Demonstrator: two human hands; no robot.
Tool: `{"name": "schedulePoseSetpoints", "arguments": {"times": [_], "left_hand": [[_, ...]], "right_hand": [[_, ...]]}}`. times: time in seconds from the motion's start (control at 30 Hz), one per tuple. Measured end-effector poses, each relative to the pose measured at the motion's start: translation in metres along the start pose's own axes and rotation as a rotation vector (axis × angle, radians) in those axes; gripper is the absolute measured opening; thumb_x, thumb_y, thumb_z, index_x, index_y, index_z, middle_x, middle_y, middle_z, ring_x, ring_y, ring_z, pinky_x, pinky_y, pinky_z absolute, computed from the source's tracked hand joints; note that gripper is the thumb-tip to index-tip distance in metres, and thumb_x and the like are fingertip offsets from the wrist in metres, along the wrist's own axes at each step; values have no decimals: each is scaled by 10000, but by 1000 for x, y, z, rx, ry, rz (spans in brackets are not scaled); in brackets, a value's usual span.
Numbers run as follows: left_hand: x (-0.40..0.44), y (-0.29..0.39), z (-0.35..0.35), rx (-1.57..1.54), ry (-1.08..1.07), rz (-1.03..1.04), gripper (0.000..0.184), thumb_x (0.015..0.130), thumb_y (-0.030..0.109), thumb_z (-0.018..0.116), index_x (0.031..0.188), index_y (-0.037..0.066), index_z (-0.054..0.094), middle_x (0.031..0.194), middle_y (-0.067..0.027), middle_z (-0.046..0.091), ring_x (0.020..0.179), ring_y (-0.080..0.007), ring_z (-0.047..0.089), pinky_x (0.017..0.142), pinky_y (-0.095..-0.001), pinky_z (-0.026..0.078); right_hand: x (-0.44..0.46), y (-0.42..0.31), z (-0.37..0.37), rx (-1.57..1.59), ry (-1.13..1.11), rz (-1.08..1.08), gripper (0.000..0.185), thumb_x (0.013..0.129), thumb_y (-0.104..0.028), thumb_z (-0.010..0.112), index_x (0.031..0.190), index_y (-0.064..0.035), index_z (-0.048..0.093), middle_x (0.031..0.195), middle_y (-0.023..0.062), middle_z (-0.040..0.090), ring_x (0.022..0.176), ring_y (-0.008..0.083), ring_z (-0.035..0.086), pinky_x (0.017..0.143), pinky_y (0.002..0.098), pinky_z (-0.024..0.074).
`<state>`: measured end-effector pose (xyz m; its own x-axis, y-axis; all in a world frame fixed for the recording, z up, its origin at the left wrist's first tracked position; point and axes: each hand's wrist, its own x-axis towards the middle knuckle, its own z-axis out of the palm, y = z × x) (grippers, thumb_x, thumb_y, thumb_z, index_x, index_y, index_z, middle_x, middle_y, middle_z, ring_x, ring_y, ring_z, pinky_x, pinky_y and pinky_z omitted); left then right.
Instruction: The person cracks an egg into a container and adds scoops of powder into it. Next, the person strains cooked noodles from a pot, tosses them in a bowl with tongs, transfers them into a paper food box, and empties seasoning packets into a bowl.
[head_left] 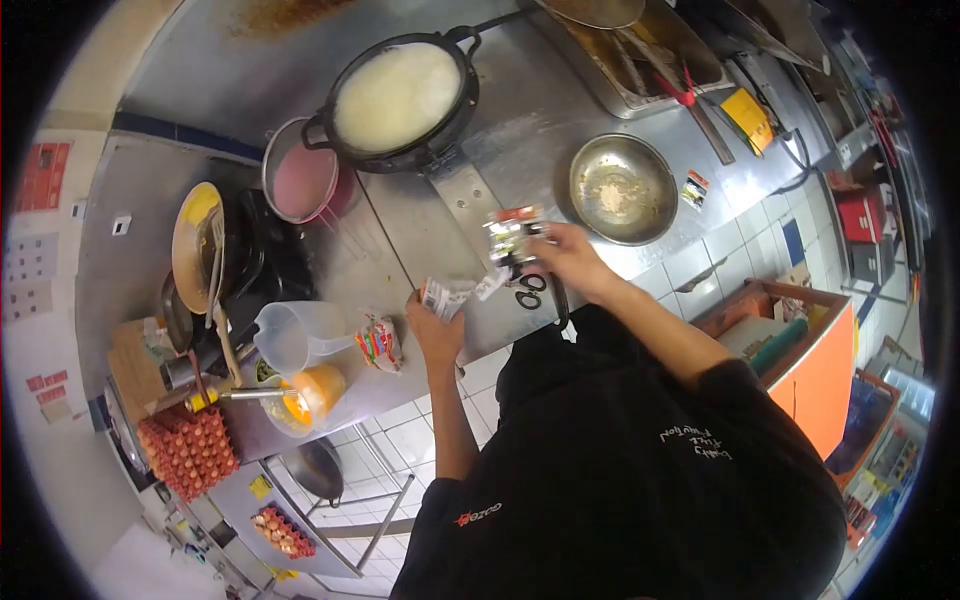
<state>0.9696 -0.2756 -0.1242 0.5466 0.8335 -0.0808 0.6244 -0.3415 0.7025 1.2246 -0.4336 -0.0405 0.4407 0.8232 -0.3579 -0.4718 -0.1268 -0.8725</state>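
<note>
My left hand is closed on a small white printed packet above the front of the steel counter. In my right hand is another small packet, smeared by motion, with red and dark print. A pale strip shows between the two hands; which packet it belongs to I cannot tell. Just under the right hand, scissors with black handles lie on the counter. Beyond that hand sits a metal bowl with a pale heap in it. One more small packet lies beside the bowl.
At the back, a black wok holds bubbling pale liquid. A pink-filled strainer, clear jug, crumpled printed bag and orange container stand left. Egg trays are at far left, an orange cabinet at right.
</note>
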Motion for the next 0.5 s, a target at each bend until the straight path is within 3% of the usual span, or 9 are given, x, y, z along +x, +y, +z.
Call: {"name": "schedulePoseSetpoints", "arguments": {"times": [0.1,0.2,0.27,0.3,0.37,0.4,0.43,0.47,0.5], "left_hand": [[2,31,-11,153,150,-32,904,752,162,896,1492,-55,423,1477,-315,498,1359,-491,502,1191,-565,385],[-15,64,-11,162,313,55,848,763,207,924,1468,-3,503,1454,-305,539,1413,-504,457,1213,-576,351],[-36,63,17,119,295,160,629,876,240,877,1390,24,587,1309,-236,662,1273,-405,617,1108,-537,486],[-44,79,28,120,288,157,629,876,240,877,1390,24,587,1309,-236,662,1273,-405,617,1108,-537,486],[-50,119,51,-500,-262,-497,367,1014,220,753,1281,-10,651,1159,-124,733,987,-222,717,872,-378,594],[-47,114,71,-507,-301,-478,367,1014,220,753,1281,-10,651,1159,-124,733,987,-222,717,872,-378,594],[-43,96,96,-600,-236,-519,310,1041,241,732,1239,11,673,1109,-87,750,900,-174,711,792,-343,588],[-39,89,112,-690,-169,-566,264,1067,262,710,1197,32,695,1059,-51,766,813,-126,705,711,-307,583],[-34,94,118,-692,-206,-553,264,1067,262,710,1197,32,695,1059,-51,766,813,-126,705,711,-307,583]], "right_hand": [[-48,-47,-46,111,99,78,375,1124,-168,583,1451,16,574,1277,154,730,1047,275,783,904,368,673],[-98,-34,-128,184,259,98,329,1100,-149,608,1387,11,613,1249,139,737,992,246,754,867,395,630],[-133,-37,-169,228,416,101,327,1085,-162,641,1377,-16,628,1200,94,731,937,211,720,834,354,597],[-143,-26,-199,254,474,88,332,1079,-188,665,1362,-15,632,1161,79,718,907,193,702,821,345,588],[-152,-24,-238,181,619,87,334,1080,-207,675,1348,-11,636,1126,73,712,891,174,688,812,337,583],[-150,-19,-258,160,609,40,347,1080,-220,679,1347,-4,635,1111,73,708,873,162,680,812,328,588],[-145,-14,-280,138,607,-9,360,1080,-233,682,1347,3,634,1096,73,705,856,151,673,812,319,592],[-136,-15,-296,27,681,35,398,1073,-261,697,1343,25,636,1069,71,700,836,144,675,813,303,613],[-126,-19,-304,-33,718,37,416,1066,-274,705,1318,50,640,1072,83,707,836,153,688,816,300,634]]}}
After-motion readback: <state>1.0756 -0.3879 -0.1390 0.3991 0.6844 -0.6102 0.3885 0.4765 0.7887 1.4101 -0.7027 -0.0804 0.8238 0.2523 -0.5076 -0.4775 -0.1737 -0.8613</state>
